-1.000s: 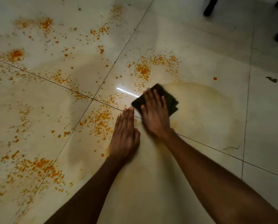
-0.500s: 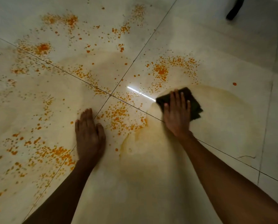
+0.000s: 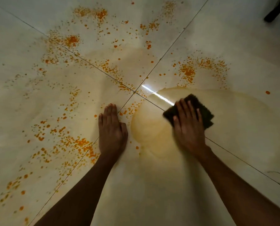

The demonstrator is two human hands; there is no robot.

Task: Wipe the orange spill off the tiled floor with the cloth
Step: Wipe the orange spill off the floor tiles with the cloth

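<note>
A dark folded cloth (image 3: 204,110) lies flat on the pale tiled floor (image 3: 152,185), right of centre. My right hand (image 3: 188,126) presses down on it with fingers spread, covering its near half. My left hand (image 3: 112,131) rests flat on the floor with fingers together, holding nothing, next to a tile joint. Orange droplets (image 3: 80,144) speckle the tiles left of my left hand, and more orange droplets (image 3: 188,72) sit beyond the cloth. A smeared yellowish wet patch (image 3: 154,129) spreads between my hands and under the cloth.
Two grout lines cross at a point (image 3: 134,92) just beyond my hands, next to a bright glare streak (image 3: 158,96). A dark furniture leg (image 3: 272,15) stands at the top right. A single orange drop (image 3: 267,92) lies at the right.
My right hand has slid the cloth a little toward me and to the left across the wet patch. My left hand has shifted left along the floor and now lies nearer the tile crossing.
</note>
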